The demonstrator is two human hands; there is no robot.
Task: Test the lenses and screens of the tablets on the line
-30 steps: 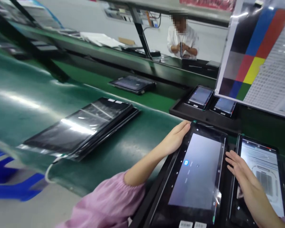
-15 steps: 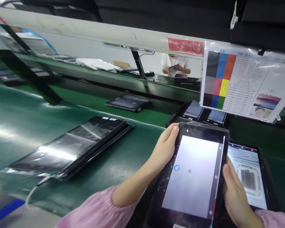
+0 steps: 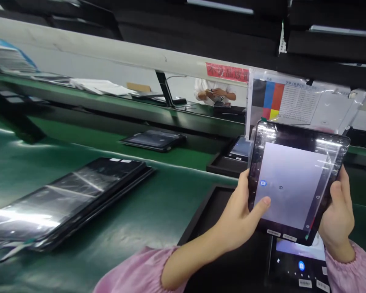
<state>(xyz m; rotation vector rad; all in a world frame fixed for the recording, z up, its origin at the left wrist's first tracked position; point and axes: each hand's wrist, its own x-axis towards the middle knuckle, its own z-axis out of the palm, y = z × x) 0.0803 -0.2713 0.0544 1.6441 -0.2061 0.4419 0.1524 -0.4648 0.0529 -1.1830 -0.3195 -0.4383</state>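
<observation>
Both my hands hold a black tablet [image 3: 293, 185] up, its screen lit pale grey with small camera-app icons. My left hand [image 3: 242, 213] grips its left edge, the thumb lying over the lower left of the screen. On the right edge, my right hand [image 3: 338, 211] is wrapped round it, thumb in front and fingers behind. Film on the tablet's top glares. Below it, a second lit tablet [image 3: 295, 266] lies in a black tray [image 3: 201, 215], partly hidden by the held one and my right wrist.
Film-covered tablets [image 3: 70, 195] lie stacked on the green bench at left, a white cable [image 3: 9, 256] plugged in. Another tablet [image 3: 154, 140] rests farther back. A colour chart sheet [image 3: 293, 97] hangs behind the held tablet. A co-worker [image 3: 216, 91] handles something across the bench.
The held tablet has been lifted up and to the right, and tilted more upright. My left hand has slid from its top left corner to the lower left edge, thumb now over the screen.
</observation>
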